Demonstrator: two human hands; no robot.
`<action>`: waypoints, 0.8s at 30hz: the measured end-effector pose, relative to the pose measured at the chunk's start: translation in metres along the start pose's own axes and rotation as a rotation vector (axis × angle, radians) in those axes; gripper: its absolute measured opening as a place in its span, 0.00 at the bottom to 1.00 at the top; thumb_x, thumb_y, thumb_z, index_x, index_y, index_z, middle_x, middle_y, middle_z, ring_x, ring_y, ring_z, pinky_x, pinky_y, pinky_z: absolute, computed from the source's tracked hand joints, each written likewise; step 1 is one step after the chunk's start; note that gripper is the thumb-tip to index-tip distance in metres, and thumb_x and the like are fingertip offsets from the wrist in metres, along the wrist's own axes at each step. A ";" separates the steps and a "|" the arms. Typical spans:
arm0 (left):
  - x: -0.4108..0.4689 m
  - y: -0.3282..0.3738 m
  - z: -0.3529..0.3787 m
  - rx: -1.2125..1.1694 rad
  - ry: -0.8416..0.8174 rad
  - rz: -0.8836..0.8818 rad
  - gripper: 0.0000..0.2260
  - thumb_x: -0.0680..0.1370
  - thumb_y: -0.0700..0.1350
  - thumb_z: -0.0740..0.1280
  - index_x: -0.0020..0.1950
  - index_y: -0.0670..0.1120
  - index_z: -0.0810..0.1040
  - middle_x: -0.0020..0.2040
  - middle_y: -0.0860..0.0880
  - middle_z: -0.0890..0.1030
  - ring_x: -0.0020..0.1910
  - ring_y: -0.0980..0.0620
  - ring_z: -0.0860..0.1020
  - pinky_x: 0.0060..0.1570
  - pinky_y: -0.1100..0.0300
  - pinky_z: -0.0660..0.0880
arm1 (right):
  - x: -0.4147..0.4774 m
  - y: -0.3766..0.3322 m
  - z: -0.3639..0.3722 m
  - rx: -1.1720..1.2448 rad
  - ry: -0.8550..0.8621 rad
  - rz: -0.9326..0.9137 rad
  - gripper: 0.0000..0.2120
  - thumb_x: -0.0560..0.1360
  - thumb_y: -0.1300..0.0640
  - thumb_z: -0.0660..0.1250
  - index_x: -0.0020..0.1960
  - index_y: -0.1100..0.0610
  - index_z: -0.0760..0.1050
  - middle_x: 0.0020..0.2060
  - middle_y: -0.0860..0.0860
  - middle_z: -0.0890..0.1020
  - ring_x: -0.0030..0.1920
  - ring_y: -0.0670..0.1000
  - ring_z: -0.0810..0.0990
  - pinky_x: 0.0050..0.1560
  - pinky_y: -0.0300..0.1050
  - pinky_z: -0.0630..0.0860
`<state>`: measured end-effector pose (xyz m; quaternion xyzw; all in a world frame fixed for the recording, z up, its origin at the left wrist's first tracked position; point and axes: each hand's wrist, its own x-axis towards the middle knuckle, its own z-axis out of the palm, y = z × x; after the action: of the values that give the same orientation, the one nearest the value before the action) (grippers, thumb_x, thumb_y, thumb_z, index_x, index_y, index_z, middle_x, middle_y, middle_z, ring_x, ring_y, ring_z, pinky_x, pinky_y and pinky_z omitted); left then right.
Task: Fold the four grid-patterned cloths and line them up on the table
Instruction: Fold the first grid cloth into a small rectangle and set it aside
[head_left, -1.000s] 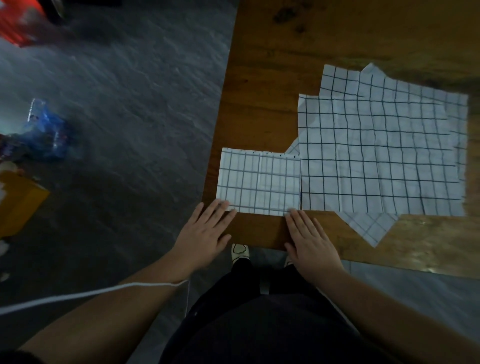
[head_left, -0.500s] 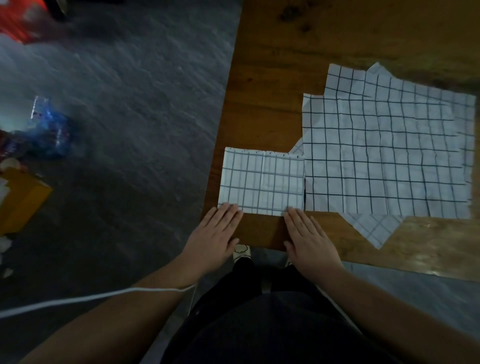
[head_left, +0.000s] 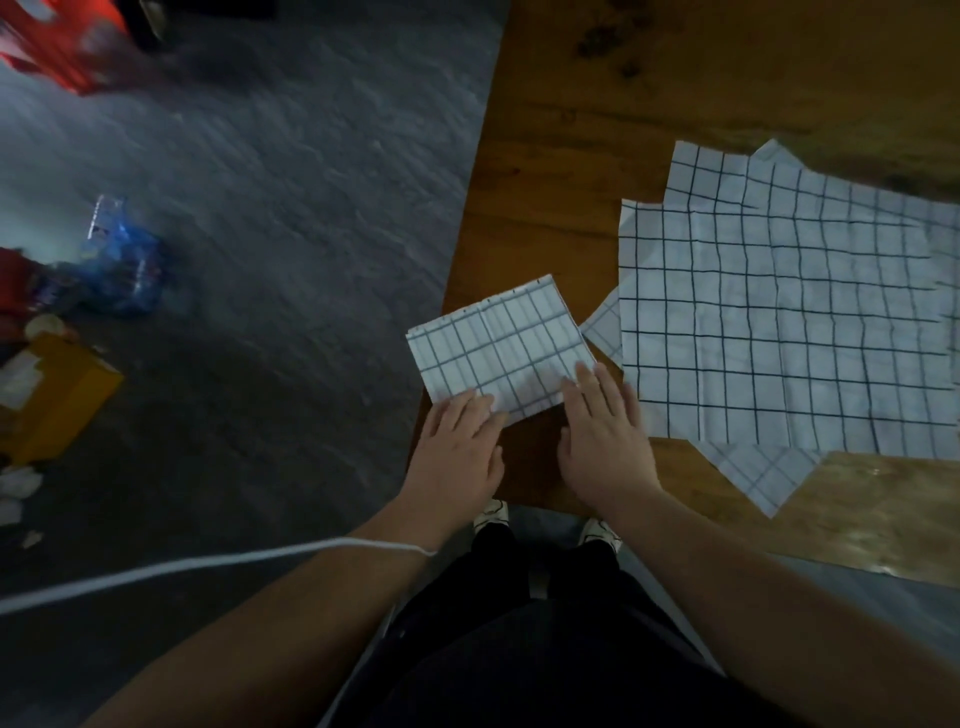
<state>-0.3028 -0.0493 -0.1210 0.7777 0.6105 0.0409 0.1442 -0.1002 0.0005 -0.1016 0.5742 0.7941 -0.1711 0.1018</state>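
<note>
- A wooden bench (head_left: 675, 104) fills the upper right of the frame. Its left edge runs diagonally down toward the person standing at its near side.
- The unfolded cloths (head_left: 779, 332) lie spread flat at the right of the frame, overlapped in a loose pile. Corners poke out at the top, the left and the bottom. There appear to be three, though the layers hide the exact count. They look thin, light and limp, and likely to drag or wrinkle if pulled by one corner. The top sheet is best lifted by two adjacent corners and peeled away.
- The folded cloth (head_left: 498, 348) sits at centre frame, a small rectangle turned at an angle. It lies just beside the pile without touching it, and its left corner seems to overhang the bench edge. Soft, and several layers thick, it probably slides easily on the wood and could spring open. Flat pressure on top, or a pinch through all layers at the near edge, suits it best.
- The right hand (head_left: 605, 441) lies palm down with its grip apart. The fingers are straight and rest on the folded cloth's near right corner.
- The left hand (head_left: 457, 452) does likewise, grip apart, with flat fingers pressing the near left edge.
</note>
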 end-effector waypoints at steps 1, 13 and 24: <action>0.004 -0.004 0.000 0.002 -0.014 0.005 0.20 0.80 0.50 0.59 0.70 0.47 0.74 0.73 0.46 0.71 0.75 0.45 0.64 0.75 0.44 0.60 | -0.001 -0.005 -0.004 0.050 -0.008 -0.065 0.29 0.82 0.53 0.54 0.81 0.54 0.52 0.82 0.53 0.52 0.81 0.54 0.44 0.80 0.58 0.46; 0.086 -0.071 -0.035 -0.404 -0.192 -0.397 0.22 0.82 0.48 0.64 0.76 0.52 0.65 0.74 0.45 0.66 0.69 0.44 0.70 0.66 0.45 0.72 | 0.000 0.004 0.020 0.039 0.004 -0.236 0.18 0.79 0.51 0.59 0.68 0.50 0.72 0.71 0.50 0.72 0.76 0.52 0.64 0.78 0.61 0.57; 0.029 -0.033 -0.010 -0.130 -0.201 0.086 0.21 0.83 0.47 0.59 0.76 0.51 0.66 0.81 0.47 0.57 0.81 0.47 0.50 0.77 0.50 0.51 | -0.018 0.014 0.034 -0.035 -0.066 -0.269 0.32 0.81 0.42 0.50 0.80 0.56 0.57 0.81 0.55 0.55 0.81 0.55 0.50 0.79 0.59 0.56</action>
<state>-0.3293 -0.0125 -0.1239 0.7925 0.5549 0.0082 0.2530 -0.0824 -0.0247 -0.1287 0.4548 0.8630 -0.1881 0.1138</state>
